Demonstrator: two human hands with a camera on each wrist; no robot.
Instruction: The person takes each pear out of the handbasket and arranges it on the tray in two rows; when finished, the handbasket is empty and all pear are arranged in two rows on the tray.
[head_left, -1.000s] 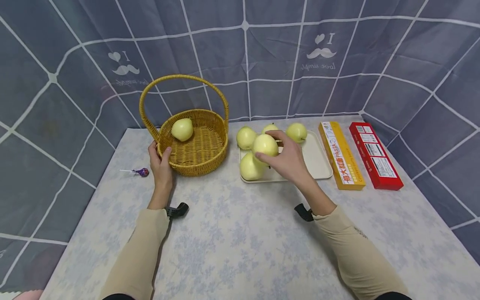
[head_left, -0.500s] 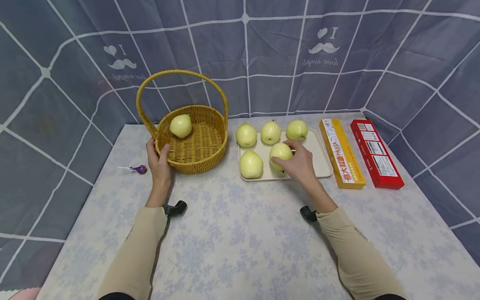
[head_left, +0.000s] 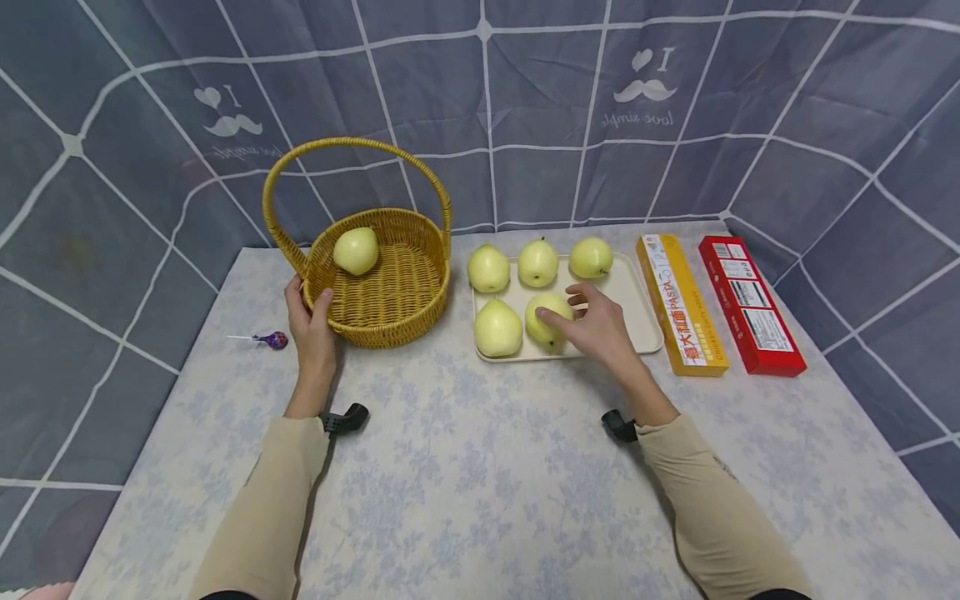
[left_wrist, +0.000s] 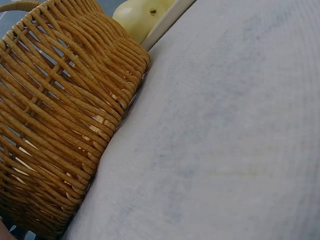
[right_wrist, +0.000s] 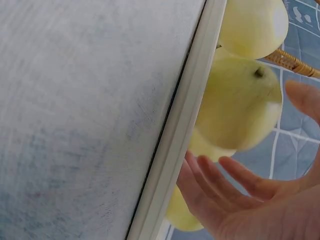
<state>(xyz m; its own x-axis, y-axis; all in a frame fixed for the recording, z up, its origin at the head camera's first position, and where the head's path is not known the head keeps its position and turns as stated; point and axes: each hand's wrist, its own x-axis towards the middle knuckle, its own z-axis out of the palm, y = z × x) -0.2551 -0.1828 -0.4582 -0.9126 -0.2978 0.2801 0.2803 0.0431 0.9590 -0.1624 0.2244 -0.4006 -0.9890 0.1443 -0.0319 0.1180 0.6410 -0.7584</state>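
Note:
In the head view my left hand (head_left: 311,337) holds the near left rim of a yellow wicker basket (head_left: 390,335), thumb inside and fingers outside. One pale green pear (head_left: 356,251) lies in the basket's left part. My right hand (head_left: 602,329) is beside a pear (head_left: 546,323) at the front of a cream tray (head_left: 633,308). The right wrist view shows a gap between the spread thumb and fingers and that pear (right_wrist: 242,105). Another pear (head_left: 498,327) sits to its left, with several more along the tray's back. The left wrist view shows mostly the basket's woven side (left_wrist: 65,100).
Right of the tray lie a yellow pasta box (head_left: 681,304) and a red box (head_left: 752,306). A wrapped lollipop (head_left: 272,340) lies left of my left hand. A blue-grey checked cloth (head_left: 420,92) hangs behind the pale patterned table (head_left: 465,475).
My right hand lowered a pear from above the tray's left part onto its front middle, and its fingers have come off it. The left hand stays on the basket.

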